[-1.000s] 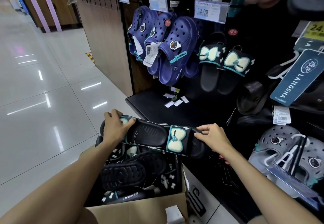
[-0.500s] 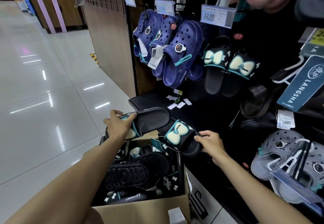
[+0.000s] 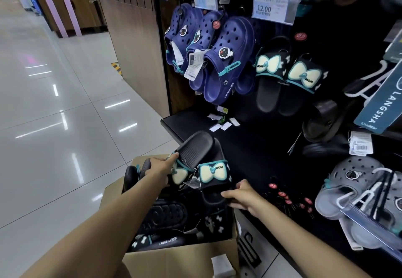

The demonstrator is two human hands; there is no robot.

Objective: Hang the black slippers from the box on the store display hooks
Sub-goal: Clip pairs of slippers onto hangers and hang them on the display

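Note:
A pair of black slippers (image 3: 201, 158) with cream bows edged in teal is held above the open cardboard box (image 3: 180, 256). My left hand (image 3: 161, 169) grips the left slipper at its strap. My right hand (image 3: 241, 195) grips the toe end of the right slipper. The pair tilts, heels pointing up and away toward the display. More black slippers (image 3: 165, 214) lie inside the box. Two matching black bow slippers (image 3: 282, 77) hang on the display hooks above.
Navy clogs (image 3: 217, 60) hang left of the black pair under a 12.00 price tag (image 3: 273, 9). Grey clogs (image 3: 359, 193) and a dark sandal (image 3: 322, 121) hang at right. A black shelf (image 3: 195, 123) carries paper tags. Glossy tiled floor (image 3: 54, 125) stretches left.
The slipper pair has turned from lying crosswise to pointing heel-first up toward the display. Both hands have shifted with it, and the view has moved closer to the rack.

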